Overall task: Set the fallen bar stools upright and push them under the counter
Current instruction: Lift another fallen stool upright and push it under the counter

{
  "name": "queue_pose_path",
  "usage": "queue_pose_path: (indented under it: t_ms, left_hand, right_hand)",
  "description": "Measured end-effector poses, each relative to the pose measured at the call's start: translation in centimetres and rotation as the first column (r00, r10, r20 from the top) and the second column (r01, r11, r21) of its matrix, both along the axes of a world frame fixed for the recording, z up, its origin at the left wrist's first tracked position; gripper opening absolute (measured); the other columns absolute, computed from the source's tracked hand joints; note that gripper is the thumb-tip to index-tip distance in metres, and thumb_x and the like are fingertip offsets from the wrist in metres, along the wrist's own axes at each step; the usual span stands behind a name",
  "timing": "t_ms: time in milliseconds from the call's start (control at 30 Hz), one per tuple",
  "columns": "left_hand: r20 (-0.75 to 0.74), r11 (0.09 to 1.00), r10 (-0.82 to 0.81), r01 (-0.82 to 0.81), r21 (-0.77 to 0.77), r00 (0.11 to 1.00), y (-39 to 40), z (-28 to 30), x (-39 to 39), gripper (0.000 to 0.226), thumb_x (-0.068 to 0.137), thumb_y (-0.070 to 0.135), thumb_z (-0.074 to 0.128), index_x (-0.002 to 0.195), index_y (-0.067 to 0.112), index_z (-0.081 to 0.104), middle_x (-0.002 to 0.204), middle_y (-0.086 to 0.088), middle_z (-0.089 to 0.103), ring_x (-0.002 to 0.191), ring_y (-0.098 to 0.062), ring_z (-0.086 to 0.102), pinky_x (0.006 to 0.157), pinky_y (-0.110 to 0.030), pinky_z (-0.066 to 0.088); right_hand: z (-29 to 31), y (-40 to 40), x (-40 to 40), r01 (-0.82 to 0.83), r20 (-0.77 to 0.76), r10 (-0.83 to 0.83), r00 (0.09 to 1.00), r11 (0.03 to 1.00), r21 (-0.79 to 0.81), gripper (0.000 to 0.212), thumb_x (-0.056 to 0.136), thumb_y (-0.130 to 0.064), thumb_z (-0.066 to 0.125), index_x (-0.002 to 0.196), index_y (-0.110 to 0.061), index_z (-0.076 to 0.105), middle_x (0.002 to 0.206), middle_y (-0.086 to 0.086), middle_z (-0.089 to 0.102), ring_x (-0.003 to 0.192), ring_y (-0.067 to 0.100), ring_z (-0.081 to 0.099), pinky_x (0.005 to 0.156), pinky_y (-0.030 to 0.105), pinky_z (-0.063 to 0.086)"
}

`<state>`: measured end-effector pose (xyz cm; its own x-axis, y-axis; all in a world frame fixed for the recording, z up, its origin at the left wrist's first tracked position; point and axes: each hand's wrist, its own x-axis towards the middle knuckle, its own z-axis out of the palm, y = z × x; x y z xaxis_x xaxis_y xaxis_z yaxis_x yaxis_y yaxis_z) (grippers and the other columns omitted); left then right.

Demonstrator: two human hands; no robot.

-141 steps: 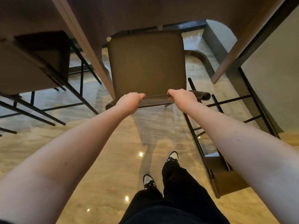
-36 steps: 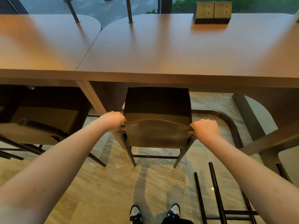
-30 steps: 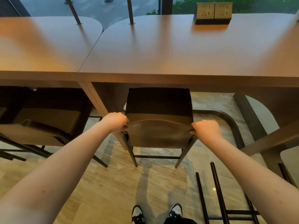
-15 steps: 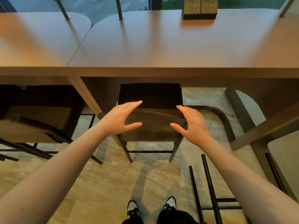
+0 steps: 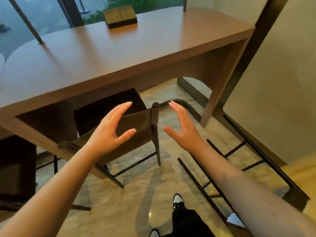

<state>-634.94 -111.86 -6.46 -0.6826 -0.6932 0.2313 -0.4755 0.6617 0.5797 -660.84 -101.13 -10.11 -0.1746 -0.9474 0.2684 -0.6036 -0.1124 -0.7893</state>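
Observation:
A dark brown bar stool stands upright with its seat tucked under the wooden counter. My left hand hovers open over its low backrest, fingers spread, holding nothing. To the right of the backrest post, my right hand is also open and off the stool. A fallen bar stool lies on the floor at the right, its black legs and rungs stretched along the floor beneath my right forearm.
Another stool stands under the counter at the far left. A socket block sits on the counter top near the window. A wall and a dark post close off the right side. My feet stand on polished stone floor.
Both hands let go of the upright stool's backrest and opened. My view has swung to the right, bringing the fallen stool and the wall further into sight.

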Motion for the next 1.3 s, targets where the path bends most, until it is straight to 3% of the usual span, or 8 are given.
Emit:
queue_pose_path:
  t_ms: [233, 333, 400, 500, 700, 1000, 1133, 1300]
  left_hand:
    - [-0.025, 0.95, -0.313, 0.313, -0.018, 0.949, 5.8, 2.5, -5.9, 0.083, 0.085, 0.069, 0.051, 0.156, 0.044, 0.016, 0.159, 0.019, 0.024, 0.147, 0.0, 0.021, 0.117, -0.037, 0.023]
    - [-0.022, 0.888, -0.459, 0.46, 0.02, 0.888, 9.8, 2.8, -9.7, 0.084, 0.084, 0.068, 0.051, 0.156, 0.041, 0.015, 0.162, 0.011, 0.025, 0.149, -0.009, 0.022, 0.118, -0.04, 0.022]
    - [-0.025, 0.83, -0.557, 0.557, 0.026, 0.83, 13.0, 3.1, -12.5, 0.086, 0.084, 0.067, 0.051, 0.157, 0.039, 0.015, 0.162, 0.011, 0.024, 0.148, -0.006, 0.02, 0.118, -0.037, 0.021]
    - [-0.043, 0.746, -0.665, 0.666, 0.002, 0.745, 18.0, 4.0, -16.5, 0.087, 0.085, 0.066, 0.052, 0.158, 0.031, 0.018, 0.163, 0.007, 0.025, 0.147, -0.005, 0.02, 0.117, -0.033, 0.02]
    - [-0.029, 0.549, -0.835, 0.833, -0.071, 0.549, 32.4, 5.2, -23.7, 0.087, 0.086, 0.065, 0.051, 0.159, 0.03, 0.017, 0.162, 0.004, 0.028, 0.147, -0.005, 0.021, 0.116, -0.031, 0.019]
    - [-0.088, 0.364, -0.929, 0.93, -0.057, 0.359, 55.2, 2.4, -30.4, 0.088, 0.09, 0.073, 0.046, 0.158, 0.022, 0.023, 0.161, 0.003, 0.032, 0.148, -0.003, 0.025, 0.118, -0.021, 0.019]
    - [-0.115, 0.314, -0.944, 0.949, -0.04, 0.308, 63.2, 1.7, -32.1, 0.088, 0.09, 0.074, 0.046, 0.158, 0.022, 0.023, 0.161, 0.001, 0.033, 0.148, -0.009, 0.028, 0.121, -0.037, 0.026]
    - [-0.144, 0.259, -0.957, 0.965, -0.041, 0.251, 69.8, 1.5, -34.9, 0.084, 0.091, 0.073, 0.047, 0.158, 0.032, 0.017, 0.161, 0.009, 0.028, 0.15, -0.011, 0.026, 0.12, -0.049, 0.029]
  right_hand:
    - [0.2, 12.5, -0.2, 0.31, 0.068, -0.307, 0.949, 0.95, -0.036, 0.075, 0.09, -0.067, 0.053, 0.152, -0.04, 0.022, 0.157, -0.024, 0.024, 0.146, -0.001, 0.021, 0.117, 0.035, 0.026]
    - [0.5, 19.3, -0.6, 0.452, 0.024, -0.451, 0.892, 0.892, -0.03, 0.073, 0.087, -0.072, 0.051, 0.149, -0.05, 0.018, 0.151, -0.039, 0.017, 0.143, -0.01, 0.018, 0.115, 0.023, 0.019]
    - [0.7, 24.2, -1.2, 0.533, -0.001, -0.533, 0.846, 0.846, -0.01, 0.076, 0.086, -0.075, 0.048, 0.15, -0.047, 0.019, 0.154, -0.03, 0.022, 0.144, -0.005, 0.019, 0.115, 0.02, 0.017]
    - [1.2, 31.5, -2.2, 0.645, -0.024, -0.645, 0.764, 0.764, 0.016, 0.079, 0.087, -0.072, 0.051, 0.152, -0.041, 0.02, 0.154, -0.021, 0.025, 0.144, -0.003, 0.018, 0.119, 0.036, 0.02]
    - [2.4, 47.6, -3.1, 0.823, -0.012, -0.824, 0.567, 0.567, -0.019, 0.081, 0.087, -0.07, 0.049, 0.154, -0.031, 0.025, 0.158, -0.01, 0.029, 0.146, 0.006, 0.024, 0.119, 0.035, 0.023]
    - [2.2, 70.7, -2.5, 0.915, 0.066, -0.915, 0.398, 0.401, 0.041, 0.085, 0.086, -0.076, 0.047, 0.154, -0.031, 0.024, 0.159, -0.016, 0.025, 0.146, -0.003, 0.019, 0.116, 0.026, 0.021]
    - [3.3, 78.3, -2.9, 0.933, 0.081, -0.932, 0.355, 0.358, 0.039, 0.088, 0.084, -0.078, 0.046, 0.154, -0.028, 0.025, 0.155, -0.02, 0.026, 0.14, -0.015, 0.017, 0.108, 0.005, 0.016]
    - [3.4, 84.5, -4.3, 0.945, 0.136, -0.937, 0.321, 0.326, 0.022, 0.087, 0.086, -0.074, 0.049, 0.154, -0.025, 0.025, 0.154, -0.021, 0.026, 0.141, -0.014, 0.018, 0.106, 0.002, 0.017]
